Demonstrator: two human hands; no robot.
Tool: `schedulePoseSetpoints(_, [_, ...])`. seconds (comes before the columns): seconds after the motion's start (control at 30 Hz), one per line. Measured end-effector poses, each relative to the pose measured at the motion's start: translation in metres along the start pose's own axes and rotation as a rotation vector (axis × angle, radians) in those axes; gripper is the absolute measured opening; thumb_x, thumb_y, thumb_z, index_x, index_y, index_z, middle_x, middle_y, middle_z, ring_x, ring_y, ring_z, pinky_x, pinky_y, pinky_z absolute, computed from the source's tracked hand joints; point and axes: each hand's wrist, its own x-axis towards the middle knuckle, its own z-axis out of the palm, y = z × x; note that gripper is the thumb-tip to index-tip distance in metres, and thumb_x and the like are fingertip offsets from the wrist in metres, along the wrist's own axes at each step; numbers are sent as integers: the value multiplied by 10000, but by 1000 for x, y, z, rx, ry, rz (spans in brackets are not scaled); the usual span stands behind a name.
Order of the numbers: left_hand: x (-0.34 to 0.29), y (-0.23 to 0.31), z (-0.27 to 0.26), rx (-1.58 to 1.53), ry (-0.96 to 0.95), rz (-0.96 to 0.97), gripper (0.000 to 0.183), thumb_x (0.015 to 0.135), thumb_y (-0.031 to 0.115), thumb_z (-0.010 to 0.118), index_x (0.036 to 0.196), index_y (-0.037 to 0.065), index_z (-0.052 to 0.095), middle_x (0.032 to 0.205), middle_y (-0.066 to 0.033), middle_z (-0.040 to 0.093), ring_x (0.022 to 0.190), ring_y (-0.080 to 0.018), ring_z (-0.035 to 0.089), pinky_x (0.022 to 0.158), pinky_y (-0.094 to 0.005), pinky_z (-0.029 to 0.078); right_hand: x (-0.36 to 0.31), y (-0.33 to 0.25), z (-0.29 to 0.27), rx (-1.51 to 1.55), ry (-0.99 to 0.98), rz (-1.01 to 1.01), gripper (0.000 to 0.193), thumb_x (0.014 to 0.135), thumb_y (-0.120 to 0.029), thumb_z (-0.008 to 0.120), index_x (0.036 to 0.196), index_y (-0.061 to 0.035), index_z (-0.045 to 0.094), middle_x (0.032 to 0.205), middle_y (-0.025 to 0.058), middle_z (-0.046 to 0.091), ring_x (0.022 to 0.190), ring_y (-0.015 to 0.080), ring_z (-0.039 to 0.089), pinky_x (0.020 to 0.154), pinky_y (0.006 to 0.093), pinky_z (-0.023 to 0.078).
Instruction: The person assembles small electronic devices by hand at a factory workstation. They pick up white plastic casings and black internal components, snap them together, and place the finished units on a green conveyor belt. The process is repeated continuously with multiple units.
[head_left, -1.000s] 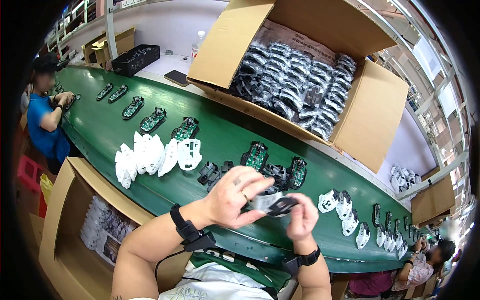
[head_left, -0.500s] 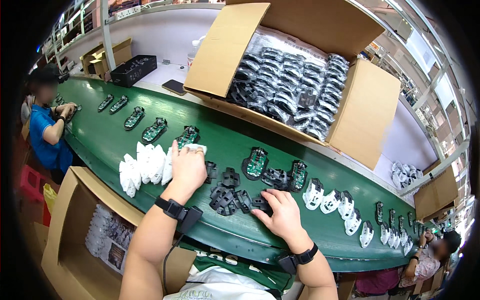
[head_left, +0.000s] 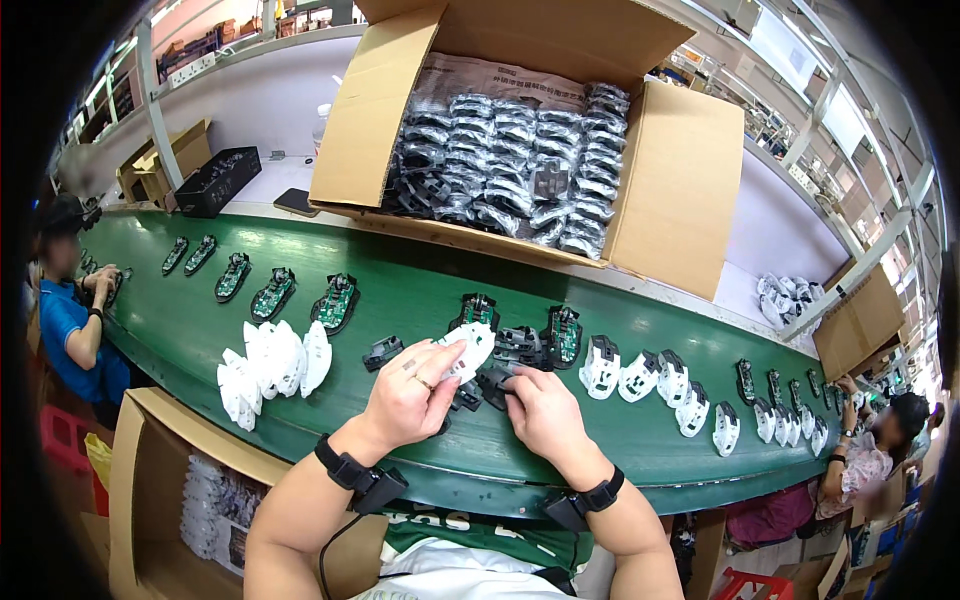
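Over the middle of the green belt, my left hand (head_left: 402, 400) pinches a white mouse shell (head_left: 470, 350). Close beside it, my right hand (head_left: 545, 412) grips a small black plastic part (head_left: 496, 385) between thumb and fingers. The shell and the black part are near each other; whether they touch is unclear. Loose black plastic parts (head_left: 520, 345) lie behind my hands, and more are partly hidden under them. To the left is a cluster of white shells (head_left: 272, 362). Mouse bases with green circuit boards (head_left: 335, 303) stand in a row along the belt.
A large open carton (head_left: 680, 185) of wrapped dark parts stands behind the green belt (head_left: 420, 275). Rightward lie several white shells fitted with black parts (head_left: 601, 368). Another carton (head_left: 130, 490) is at lower left. A person in blue (head_left: 70, 325) works far left, another person (head_left: 860, 460) far right.
My left hand has come from the white shells toward the middle, carrying one shell. My right hand has picked up a black part. The view has shifted slightly.
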Motion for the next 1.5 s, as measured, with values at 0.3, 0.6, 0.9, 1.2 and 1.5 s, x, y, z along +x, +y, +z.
schedulePoseSetpoints(0.3, [-6,8,-7,-112,54,-124,418,870,-24,648,1286,-65,638,1079,-216,731,975,-322,727,902,-380,562,2,-13,10,-50,61,2,449,735,-205,842,1074,-30,606,1217,209,660,1034,355,650,906,430,541])
schedulePoseSetpoints(0.6, [-17,25,12,-923,28,-720,346,1003,23,571,1335,-72,591,1206,-130,707,1072,-143,667,936,-292,543,-3,-14,-2,875,283,-133,568,789,70,693,1330,36,522,1487,291,516,1393,376,524,1156,425,411])
schedulePoseSetpoints(0.9, [-13,34,7,-487,-7,-526,442,871,117,770,1261,-61,663,1047,-179,764,888,-177,747,783,-311,586,6,-32,-13,393,184,-295,736,819,-58,783,1466,90,464,1526,348,435,1427,462,457,1171,467,402])
schedulePoseSetpoints(1.2, [-8,45,8,-413,-86,-291,548,820,150,815,1289,-63,627,1095,-190,728,922,-244,734,817,-338,578,-5,-11,4,1299,-117,210,593,845,-134,863,1334,-8,551,1340,150,626,1200,192,623,1018,360,525])
schedulePoseSetpoints(1.5, [-3,55,6,-302,-119,-334,582,798,229,855,1263,-43,636,1088,-201,685,940,-297,703,821,-366,564,-6,-18,2,981,-73,282,512,831,-200,880,1218,-5,607,1062,82,719,928,130,693,847,312,568])
